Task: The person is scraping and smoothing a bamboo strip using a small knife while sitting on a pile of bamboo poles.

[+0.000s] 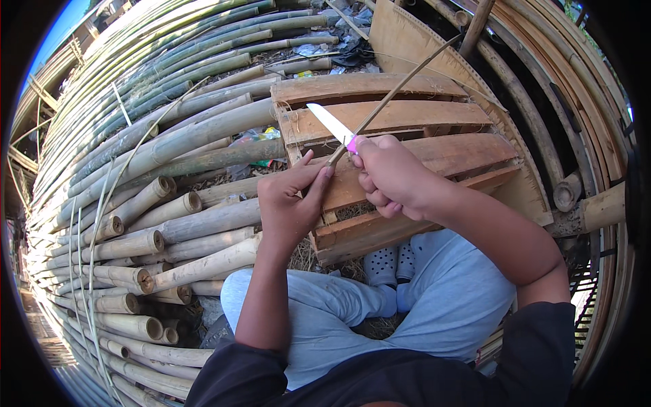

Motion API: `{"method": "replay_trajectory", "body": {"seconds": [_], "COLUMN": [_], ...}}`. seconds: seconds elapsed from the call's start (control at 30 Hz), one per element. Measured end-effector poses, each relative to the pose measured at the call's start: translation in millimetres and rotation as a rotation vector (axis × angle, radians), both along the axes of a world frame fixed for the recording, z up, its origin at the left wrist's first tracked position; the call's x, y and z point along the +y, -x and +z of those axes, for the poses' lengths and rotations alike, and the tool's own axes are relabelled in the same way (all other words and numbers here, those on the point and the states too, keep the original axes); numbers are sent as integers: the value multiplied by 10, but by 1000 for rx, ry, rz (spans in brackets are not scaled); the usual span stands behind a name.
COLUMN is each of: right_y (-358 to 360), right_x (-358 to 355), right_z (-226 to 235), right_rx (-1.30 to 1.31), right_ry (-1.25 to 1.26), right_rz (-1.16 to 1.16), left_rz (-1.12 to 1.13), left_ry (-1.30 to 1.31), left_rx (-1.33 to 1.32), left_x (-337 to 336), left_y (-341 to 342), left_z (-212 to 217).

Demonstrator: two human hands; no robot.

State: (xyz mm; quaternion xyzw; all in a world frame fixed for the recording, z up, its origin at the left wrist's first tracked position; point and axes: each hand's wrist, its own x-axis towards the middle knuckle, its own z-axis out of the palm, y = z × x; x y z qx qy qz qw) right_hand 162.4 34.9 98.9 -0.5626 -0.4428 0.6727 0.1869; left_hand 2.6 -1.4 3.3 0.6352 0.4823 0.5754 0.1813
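Observation:
My right hand (400, 173) is closed round the pink handle of a knife (329, 123), whose pale blade points up and left. A thin brown bamboo stick (407, 78) slants from my left hand toward the far right, passing beside the knife where handle and blade meet. Thumb and fingers of my left hand (291, 200) pinch the near end of this stick. Both hands are over a slatted wooden crate (447, 152) in front of my knees. Whether the blade edge touches the stick, I cannot tell.
Many bamboo poles (203, 224) lie stacked to the left, with thin split strips (102, 203) across them. A curved brown board (400, 41) stands behind the crate. Litter (349, 47) lies at the back. My shoes (381, 266) are just before the crate.

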Motion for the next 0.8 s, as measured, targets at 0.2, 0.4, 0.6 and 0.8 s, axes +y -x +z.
{"method": "replay_trajectory", "body": {"seconds": [0.2, 0.4, 0.6, 0.8], "right_y": [-71, -133, -155, -24], "right_x": [128, 218, 270, 56], "right_z": [23, 52, 67, 41], "right_rx": [68, 151, 183, 47], "right_ry": [30, -18, 16, 47], "right_rz": [-57, -79, -66, 15], "left_rz": [-4, 2, 7, -9], "left_ry": [10, 15, 21, 6], "left_rx": [-10, -20, -15, 10], "left_x": [9, 4, 6, 3], "left_y": [-6, -20, -18, 13], "left_z": [0, 32, 29, -5]}}
